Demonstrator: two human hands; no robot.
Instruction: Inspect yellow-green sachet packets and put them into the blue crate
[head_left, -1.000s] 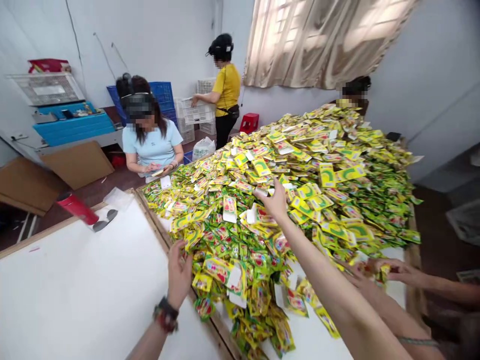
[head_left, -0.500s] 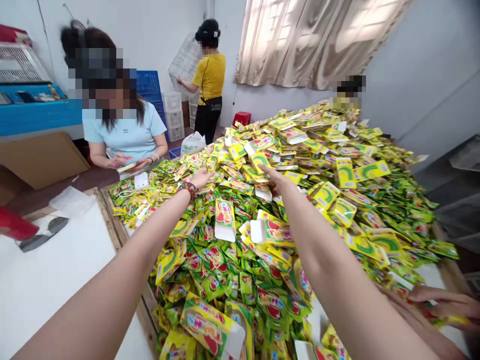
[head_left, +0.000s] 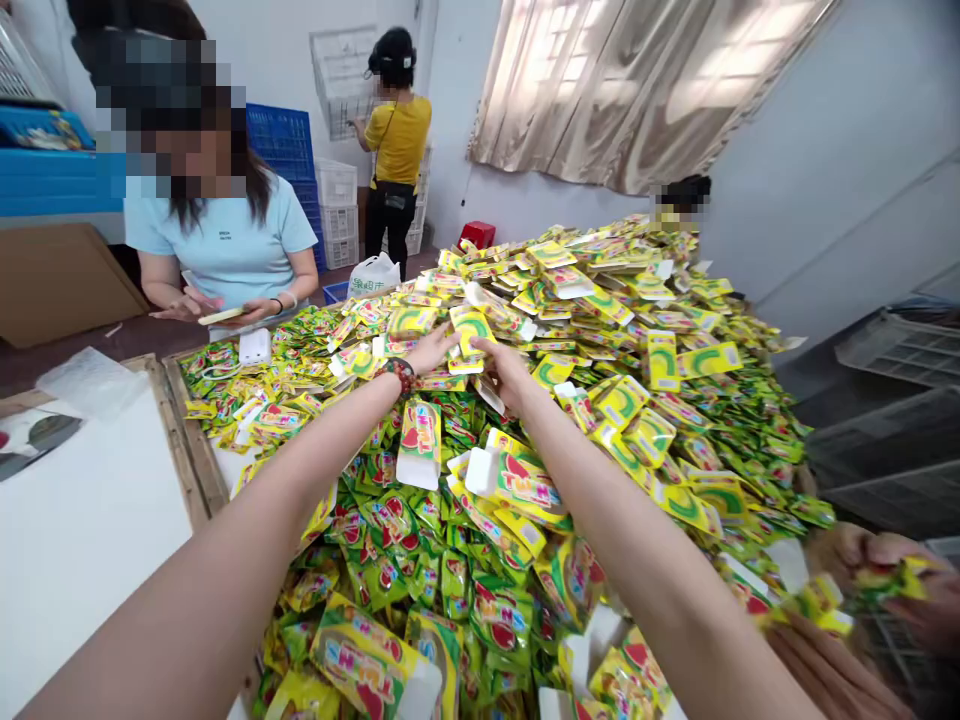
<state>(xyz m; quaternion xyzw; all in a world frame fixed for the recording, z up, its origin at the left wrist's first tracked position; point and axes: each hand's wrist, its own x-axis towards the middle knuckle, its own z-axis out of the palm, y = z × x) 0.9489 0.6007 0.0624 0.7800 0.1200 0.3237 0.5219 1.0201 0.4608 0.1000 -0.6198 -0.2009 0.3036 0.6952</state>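
The left hand [head_left: 429, 354] and right hand [head_left: 507, 376] lie open, just beside a yellow packet [head_left: 469, 335] on the big heap [head_left: 637, 440]; a quick grab could make the heap slide.

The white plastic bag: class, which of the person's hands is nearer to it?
Left hand: nearer, below and to the right of the bag. Right hand: farther off, beyond the left hand on the same side.

A yellow-green sachet [head_left: 469, 330] (white card tab [head_left: 465, 366] at its near end) lies tilted on the heaped sachets [head_left: 600, 300], between the left hand [head_left: 430, 352] and right hand [head_left: 505, 376].
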